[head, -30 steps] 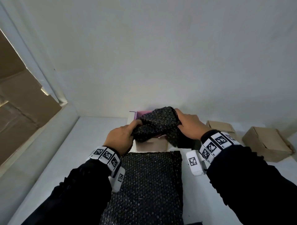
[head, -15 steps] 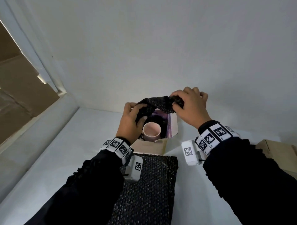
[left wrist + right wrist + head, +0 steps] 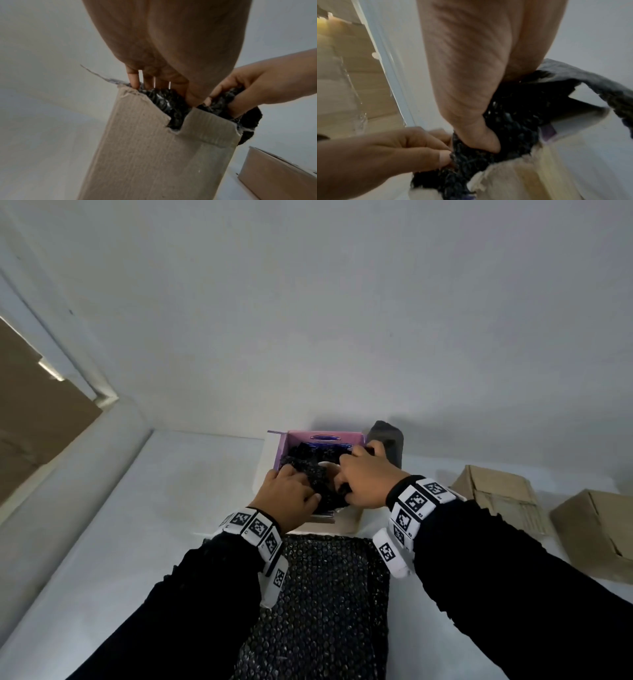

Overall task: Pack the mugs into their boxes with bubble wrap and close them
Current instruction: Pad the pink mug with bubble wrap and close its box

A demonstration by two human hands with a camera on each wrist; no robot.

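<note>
An open cardboard box [image 3: 283, 455] with a purple inside stands at the back of the white table. Crumpled black bubble wrap [image 3: 310, 465] fills its top. Only a pale sliver of the mug's rim [image 3: 324, 463] shows through it. My left hand [image 3: 289, 494] is at the box's near left edge, its fingers [image 3: 133, 79] down in the wrap [image 3: 164, 100] and its thumb pinching it. At the near right edge, my right hand [image 3: 366, 479] grips the wrap [image 3: 510, 121] with curled fingers [image 3: 240, 86]. The box wall [image 3: 154, 155] is plain brown outside.
A flat sheet of black bubble wrap [image 3: 325, 594] lies on the table between my forearms. A dark grey flap [image 3: 388, 440] sticks up behind the box's right corner. Two closed brown boxes [image 3: 496, 498] [image 3: 599, 529] sit to the right. The wall is close behind.
Both hands brought the bunched wrap down from above the box into it. The pink mug, plainly visible half a second ago, is now almost covered.
</note>
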